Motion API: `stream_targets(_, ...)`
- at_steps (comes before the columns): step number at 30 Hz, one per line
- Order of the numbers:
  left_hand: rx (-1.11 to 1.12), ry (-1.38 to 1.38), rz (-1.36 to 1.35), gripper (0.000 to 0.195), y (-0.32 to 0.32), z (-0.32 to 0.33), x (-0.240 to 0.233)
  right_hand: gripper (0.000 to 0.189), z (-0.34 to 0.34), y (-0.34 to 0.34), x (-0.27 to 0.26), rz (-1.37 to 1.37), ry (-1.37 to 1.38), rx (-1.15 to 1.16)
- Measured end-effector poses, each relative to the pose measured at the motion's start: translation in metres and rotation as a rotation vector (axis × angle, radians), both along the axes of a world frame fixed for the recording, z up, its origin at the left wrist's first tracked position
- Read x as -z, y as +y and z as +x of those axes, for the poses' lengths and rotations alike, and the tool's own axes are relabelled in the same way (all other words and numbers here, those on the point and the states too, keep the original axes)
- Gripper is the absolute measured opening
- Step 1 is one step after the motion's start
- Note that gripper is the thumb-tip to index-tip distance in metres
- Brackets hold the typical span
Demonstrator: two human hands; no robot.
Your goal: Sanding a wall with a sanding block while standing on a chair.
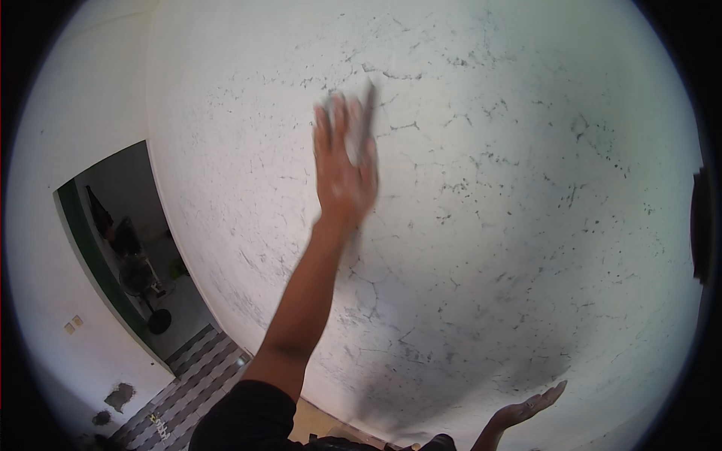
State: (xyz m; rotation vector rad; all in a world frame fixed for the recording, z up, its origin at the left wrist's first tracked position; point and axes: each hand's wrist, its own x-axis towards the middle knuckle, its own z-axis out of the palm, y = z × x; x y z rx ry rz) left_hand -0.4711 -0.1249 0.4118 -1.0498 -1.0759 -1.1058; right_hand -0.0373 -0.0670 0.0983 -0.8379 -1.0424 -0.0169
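Observation:
My left hand [343, 169] is raised in front of a white plastered wall [479, 270], back towards me and fingers pointing up. Motion blurs it, and whether the palm touches the wall is hidden. A thin dark strip [368, 118] shows between its thumb and fingers; I cannot tell if this is a held thing or a shadow. Grey cracks, scuffs and small chips mark the wall around it. Low on the right, my right hand [527, 407] is turned up with fingers extended and holds nothing. Pale dust coats parts of that hand.
A doorway [113, 253] on the left shows a standing fan [138, 276] inside. Beside it are wall switches [73, 324] and a broken plaster patch [119, 397]. Patterned tiles [197, 366] cover the floor. A dark object [701, 225] sits at the right rim.

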Motion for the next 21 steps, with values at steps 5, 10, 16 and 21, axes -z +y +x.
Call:
stream_targets(5,-0.133,0.1,0.101,0.052,-0.005,-0.047,-0.034,0.057,0.001,0.009,0.019,-0.072,-0.094,-0.008)
stream_targets(10,0.001,0.0,-0.053,0.055,-0.008,-0.024,0.02,0.058,-0.014,-0.003,0.016,-0.121,-0.081,-0.09)
stream_targets(16,-0.325,0.142,0.049,0.052,-0.02,-0.103,-0.044,0.058,-0.046,-0.006,0.007,-0.135,-0.052,-0.106)
stream_targets(21,0.14,-0.007,-0.037,0.052,-0.015,-0.044,0.029,0.059,-0.061,-0.004,0.018,-0.163,-0.088,-0.073)
